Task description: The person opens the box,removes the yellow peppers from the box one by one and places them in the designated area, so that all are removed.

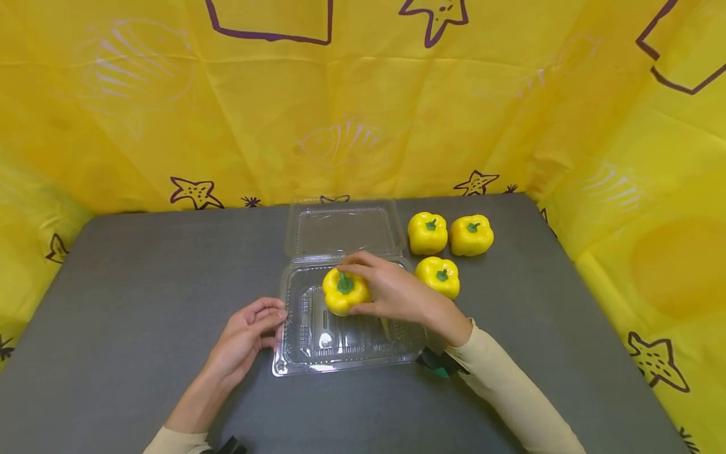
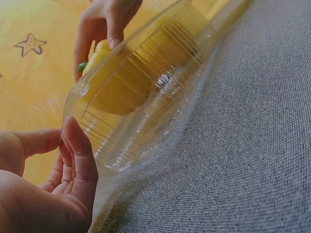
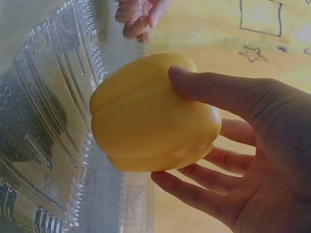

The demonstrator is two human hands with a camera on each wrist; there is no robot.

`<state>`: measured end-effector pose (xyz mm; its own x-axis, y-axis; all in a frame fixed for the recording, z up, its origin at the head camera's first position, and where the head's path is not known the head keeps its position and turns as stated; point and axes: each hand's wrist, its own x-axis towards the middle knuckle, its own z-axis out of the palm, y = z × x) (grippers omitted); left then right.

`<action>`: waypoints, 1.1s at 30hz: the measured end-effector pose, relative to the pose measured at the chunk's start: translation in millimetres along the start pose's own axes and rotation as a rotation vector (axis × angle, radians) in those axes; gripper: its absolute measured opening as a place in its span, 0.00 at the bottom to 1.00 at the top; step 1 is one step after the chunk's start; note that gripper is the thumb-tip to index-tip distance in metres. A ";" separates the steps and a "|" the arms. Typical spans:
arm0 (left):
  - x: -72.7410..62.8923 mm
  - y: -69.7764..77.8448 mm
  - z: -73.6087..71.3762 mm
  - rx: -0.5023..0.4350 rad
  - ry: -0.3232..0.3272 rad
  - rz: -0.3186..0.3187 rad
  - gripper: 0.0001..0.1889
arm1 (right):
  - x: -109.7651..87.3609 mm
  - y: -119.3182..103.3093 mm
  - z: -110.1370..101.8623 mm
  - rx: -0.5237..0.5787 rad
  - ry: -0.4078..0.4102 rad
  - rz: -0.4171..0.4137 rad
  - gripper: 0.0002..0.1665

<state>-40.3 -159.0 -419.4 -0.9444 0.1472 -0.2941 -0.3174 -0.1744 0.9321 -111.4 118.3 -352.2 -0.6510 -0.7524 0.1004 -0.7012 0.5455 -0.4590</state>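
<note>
A yellow bell pepper (image 1: 343,299) with a green stem is gripped by my right hand (image 1: 391,290), over the base of a clear plastic clamshell container (image 1: 346,364). In the right wrist view the thumb and fingers span the pepper (image 3: 150,116) from opposite sides, and the container's ribbed floor (image 3: 43,121) shows beside it. My left hand (image 1: 247,337) pinches the container's left rim between thumb and fingers, as the left wrist view shows at the rim (image 2: 68,109). The container's lid (image 1: 347,230) lies folded back, away from me.
Three more yellow bell peppers (image 1: 428,233) (image 1: 472,236) (image 1: 438,277) sit right of the container on the dark grey table (image 1: 170,284). A yellow cloth (image 1: 255,113) with drawn starfish and fish hangs behind the table and along its sides.
</note>
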 end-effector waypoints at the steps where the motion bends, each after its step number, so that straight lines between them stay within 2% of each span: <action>1: 0.1 -0.2 0.0 0.000 0.000 0.001 0.08 | -0.7 0.2 0.1 0.001 0.004 0.000 0.40; 22: 0.4 -0.4 -1.9 -0.018 -0.017 0.020 0.07 | -15.1 2.7 -8.2 0.004 0.084 -0.028 0.40; 33: 1.0 -1.5 -0.5 -0.021 -0.019 0.017 0.07 | -22.3 2.5 -12.4 0.035 0.116 -0.014 0.39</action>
<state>-40.7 -159.1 -421.3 -0.9478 0.1624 -0.2742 -0.3035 -0.1976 0.9321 -102.2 141.0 -344.7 -0.6718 -0.7112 0.2071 -0.7012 0.5205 -0.4873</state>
